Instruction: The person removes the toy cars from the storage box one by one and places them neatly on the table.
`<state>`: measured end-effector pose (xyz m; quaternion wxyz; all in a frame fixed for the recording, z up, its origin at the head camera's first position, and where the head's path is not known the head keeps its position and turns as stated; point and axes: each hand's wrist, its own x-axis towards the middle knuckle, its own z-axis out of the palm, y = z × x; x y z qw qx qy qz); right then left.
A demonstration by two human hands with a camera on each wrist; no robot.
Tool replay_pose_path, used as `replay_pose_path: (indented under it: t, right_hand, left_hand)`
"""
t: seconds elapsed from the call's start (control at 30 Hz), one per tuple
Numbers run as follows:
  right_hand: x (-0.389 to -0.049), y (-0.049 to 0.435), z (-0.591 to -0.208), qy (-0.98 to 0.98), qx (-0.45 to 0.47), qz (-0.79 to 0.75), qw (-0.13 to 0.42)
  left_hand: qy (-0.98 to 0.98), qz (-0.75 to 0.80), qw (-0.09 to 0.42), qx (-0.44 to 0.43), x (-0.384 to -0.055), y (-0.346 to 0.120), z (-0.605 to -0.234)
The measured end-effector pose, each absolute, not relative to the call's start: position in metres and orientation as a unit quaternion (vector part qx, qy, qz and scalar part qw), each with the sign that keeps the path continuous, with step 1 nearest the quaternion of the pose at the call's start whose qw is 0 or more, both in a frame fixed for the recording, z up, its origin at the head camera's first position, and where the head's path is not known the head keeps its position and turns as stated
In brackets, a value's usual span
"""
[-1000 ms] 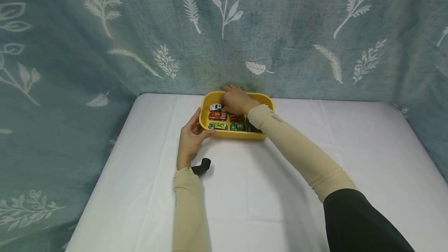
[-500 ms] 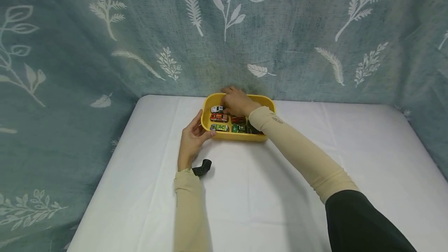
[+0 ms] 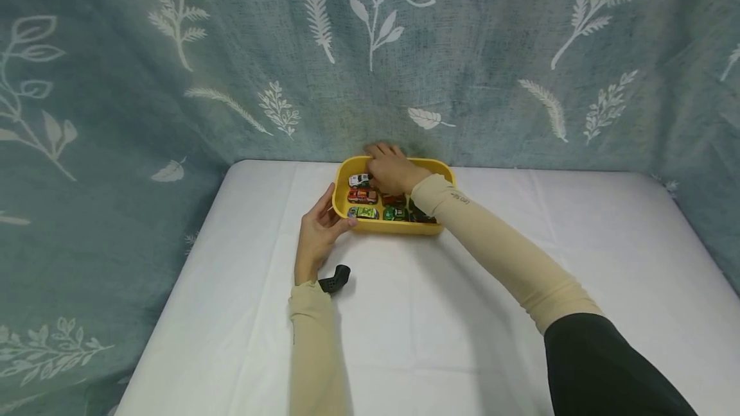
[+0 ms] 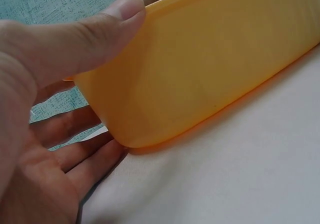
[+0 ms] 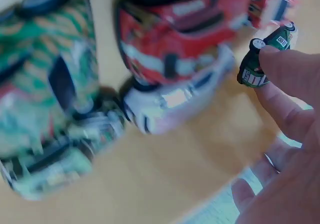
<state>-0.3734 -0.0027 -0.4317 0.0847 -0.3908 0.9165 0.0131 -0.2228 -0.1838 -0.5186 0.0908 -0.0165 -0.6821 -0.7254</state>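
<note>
A yellow plastic bin (image 3: 399, 228) stands at the table's far edge with toy cars inside. My left hand (image 3: 318, 233) grips its left front corner, thumb against the front wall and fingers along the side. Inside, my right hand (image 3: 393, 169) reaches in near the back; its thumb and finger pinch a dark green toy car (image 5: 250, 75) in the right wrist view. A white toy car (image 3: 359, 180), an orange-red one (image 3: 362, 196), a yellow-green one (image 3: 363, 212) and a green one (image 3: 396, 213) lie to the left and front. My right hand and sleeve hide part of the bin.
The table (image 3: 393, 313) has a white cloth. A leaf-patterned blue-green curtain (image 3: 231, 37) hangs right behind the bin and along the sides. A black wrist device (image 3: 335, 279) sits at my left wrist.
The head view has shifted slightly, so the scene sits a little lower. Both hands stay in nearly the same place at the bin.
</note>
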Motion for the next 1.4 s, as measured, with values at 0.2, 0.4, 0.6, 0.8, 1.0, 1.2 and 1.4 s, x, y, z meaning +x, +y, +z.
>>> replay_pose_path:
  t: [0.2,0.4,0.6,0.8,1.0,1.2,1.4]
  right_hand:
    - [-0.368,0.007,-0.409,0.912,-0.408,0.02,0.043]
    - [-0.364,0.02,-0.39,0.907,-0.42,0.012,0.018]
    - [-0.359,0.035,-0.378,0.906,-0.422,0.01,0.024]
    - [-0.356,0.057,-0.368,0.903,-0.428,0.002,0.032]
    - [-0.358,0.088,-0.362,0.917,-0.397,-0.011,0.044]
    - [-0.362,0.13,-0.363,0.925,-0.375,-0.034,0.045]
    - [-0.364,0.172,-0.37,0.934,-0.347,-0.06,0.06]
  left_hand:
    - [-0.681,-0.727,0.093,-0.012,-0.222,-0.18,-0.517]
    - [-0.677,-0.73,0.095,-0.008,-0.222,-0.179,-0.519]
    - [-0.684,-0.724,0.091,0.003,-0.221,-0.178,-0.523]
    - [-0.689,-0.719,0.089,0.013,-0.218,-0.179,-0.523]
    - [-0.692,-0.716,0.094,0.0,-0.221,-0.179,-0.523]
    - [-0.692,-0.716,0.093,-0.007,-0.223,-0.178,-0.52]
    - [-0.691,-0.718,0.084,-0.005,-0.222,-0.174,-0.519]
